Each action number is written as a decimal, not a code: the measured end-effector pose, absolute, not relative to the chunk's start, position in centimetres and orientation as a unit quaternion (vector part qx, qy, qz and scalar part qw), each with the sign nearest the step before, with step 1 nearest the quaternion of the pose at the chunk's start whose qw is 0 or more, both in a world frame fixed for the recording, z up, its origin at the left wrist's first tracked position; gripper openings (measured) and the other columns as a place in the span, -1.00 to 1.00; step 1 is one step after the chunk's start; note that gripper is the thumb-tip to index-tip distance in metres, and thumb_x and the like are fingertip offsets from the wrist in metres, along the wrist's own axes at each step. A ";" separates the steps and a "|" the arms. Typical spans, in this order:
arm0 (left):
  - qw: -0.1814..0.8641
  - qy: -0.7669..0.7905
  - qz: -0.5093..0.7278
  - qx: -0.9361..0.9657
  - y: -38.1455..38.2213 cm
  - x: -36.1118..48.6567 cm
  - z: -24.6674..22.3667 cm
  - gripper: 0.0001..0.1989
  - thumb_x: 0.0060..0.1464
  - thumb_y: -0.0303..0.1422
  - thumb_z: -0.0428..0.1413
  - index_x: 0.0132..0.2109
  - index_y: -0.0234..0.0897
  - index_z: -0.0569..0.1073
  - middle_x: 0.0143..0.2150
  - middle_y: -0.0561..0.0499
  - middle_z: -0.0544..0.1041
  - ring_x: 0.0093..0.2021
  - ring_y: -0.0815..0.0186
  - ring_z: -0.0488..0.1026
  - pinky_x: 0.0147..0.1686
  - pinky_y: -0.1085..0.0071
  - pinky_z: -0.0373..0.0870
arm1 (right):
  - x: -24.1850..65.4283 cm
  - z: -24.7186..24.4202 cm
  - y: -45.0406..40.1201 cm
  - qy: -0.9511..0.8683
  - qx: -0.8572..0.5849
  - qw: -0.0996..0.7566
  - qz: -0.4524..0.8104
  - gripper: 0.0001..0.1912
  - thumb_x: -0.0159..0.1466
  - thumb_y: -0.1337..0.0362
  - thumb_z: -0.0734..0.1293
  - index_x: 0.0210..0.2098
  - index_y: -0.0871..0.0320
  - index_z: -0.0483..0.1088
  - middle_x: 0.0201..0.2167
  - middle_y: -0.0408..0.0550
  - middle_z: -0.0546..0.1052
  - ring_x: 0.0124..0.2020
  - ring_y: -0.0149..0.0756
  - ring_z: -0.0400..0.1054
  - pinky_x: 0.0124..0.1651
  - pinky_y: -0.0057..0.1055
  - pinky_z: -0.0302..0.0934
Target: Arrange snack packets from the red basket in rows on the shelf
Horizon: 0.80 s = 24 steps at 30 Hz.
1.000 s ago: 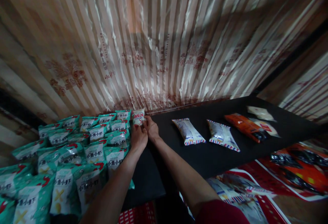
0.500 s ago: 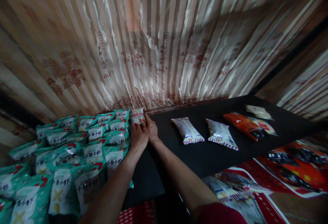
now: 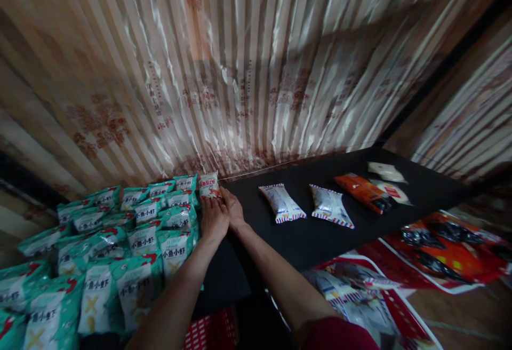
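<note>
Left hand (image 3: 215,217), just left of frame centre: back up, fingers close together over the lower part of a small white bag (image 3: 208,184); can't tell whether they pinch it or just press. Right hand (image 3: 232,206) right against it, fingers reaching along the bag's right side; thumb hidden, grip can't be told. Two-sided contact probably keeps a soft, puffy pack square. Bag sits at the back edge of the black table (image 3: 228,278), print facing the camera, just right of the rearmost teal bags (image 3: 96,291). Those fill the lower left in rough rows, labels forward, likely so they read from the front. Right of the hands, well apart: two striped-edge bags (image 3: 283,203) lying flat, then an orange bag (image 3: 364,192) and two pale packets (image 3: 387,171), spaced out, maybe one spot per kind. Lower right: red baskets (image 3: 414,312) below table level holding more striped-edge and orange packs. Striped curtain (image 3: 260,72) behind everything, across the upper frame.
</note>
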State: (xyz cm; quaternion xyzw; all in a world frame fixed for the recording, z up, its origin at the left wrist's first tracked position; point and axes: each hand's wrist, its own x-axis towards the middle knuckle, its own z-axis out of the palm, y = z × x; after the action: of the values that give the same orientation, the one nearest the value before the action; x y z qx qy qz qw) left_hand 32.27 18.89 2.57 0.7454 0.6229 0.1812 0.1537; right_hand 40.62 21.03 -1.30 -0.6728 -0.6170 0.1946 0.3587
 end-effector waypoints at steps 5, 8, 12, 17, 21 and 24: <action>0.186 0.631 0.163 0.735 16.6 33.3 3.0 -0.57 0.18 -0.45 -0.23 0.11 -0.53 0.31 0.15 -0.30 0.33 0.20 0.16 0.23 0.18 0.31 0.10 | 41.5 -0.9 18.6 -0.635 -0.664 0.348 0.187 -0.45 0.20 0.42 0.21 0.20 0.18 0.20 0.19 0.07 0.30 0.24 -0.21 0.10 0.22 -0.28 0.07; 0.200 0.631 0.156 0.733 14.9 33.8 3.3 -0.56 0.20 -0.45 -0.23 0.15 -0.54 0.26 0.18 -0.30 0.31 0.20 0.20 0.24 0.17 0.36 0.12 | 42.0 -0.6 17.0 -0.642 -0.665 0.339 0.174 -0.43 0.17 0.45 0.20 0.19 0.26 0.20 0.18 0.14 0.30 0.23 -0.19 0.11 0.22 -0.27 0.08; 0.213 0.620 0.151 0.740 12.5 34.0 3.7 -0.56 0.20 -0.45 -0.22 0.16 -0.49 0.26 0.16 -0.24 0.35 0.17 0.25 0.27 0.14 0.43 0.14 | 42.6 -0.9 14.7 -0.646 -0.658 0.352 0.162 -0.44 0.13 0.44 0.20 0.14 0.24 0.27 0.16 0.14 0.33 0.20 -0.16 0.17 0.21 -0.24 0.09; 0.244 0.603 0.150 0.745 9.8 34.3 4.4 -0.56 0.20 -0.46 -0.24 0.17 -0.49 0.25 0.17 -0.22 0.34 0.17 0.27 0.28 0.13 0.46 0.13 | 43.2 -1.6 12.1 -0.638 -0.647 0.394 0.140 -0.49 0.11 0.44 0.19 0.07 0.24 0.35 0.10 0.17 0.38 0.14 -0.16 0.24 0.18 -0.22 0.13; 0.259 0.607 0.155 0.735 8.0 34.8 5.3 -0.55 0.19 -0.48 -0.23 0.17 -0.51 0.25 0.18 -0.26 0.33 0.17 0.26 0.28 0.14 0.44 0.13 | 43.6 -1.8 10.4 -0.636 -0.631 0.425 0.131 -0.54 0.09 0.44 0.19 -0.03 0.19 0.43 0.03 0.12 0.45 0.08 -0.17 0.31 0.14 -0.19 0.18; 0.269 0.608 0.155 0.730 6.7 35.2 5.9 -0.56 0.18 -0.49 -0.23 0.16 -0.49 0.27 0.15 -0.24 0.37 0.14 0.26 0.31 0.10 0.44 0.18 | 44.0 -1.9 9.3 -0.628 -0.621 0.451 0.125 -0.57 0.08 0.44 0.18 -0.09 0.16 0.46 0.00 0.09 0.47 0.05 -0.18 0.33 0.12 -0.19 0.21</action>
State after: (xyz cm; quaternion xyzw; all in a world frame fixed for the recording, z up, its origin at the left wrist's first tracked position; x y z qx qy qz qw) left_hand 35.25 6.74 5.89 0.7304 0.6081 0.1553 0.2694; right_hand 44.02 9.30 -1.92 -0.6214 -0.6284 0.1249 0.4510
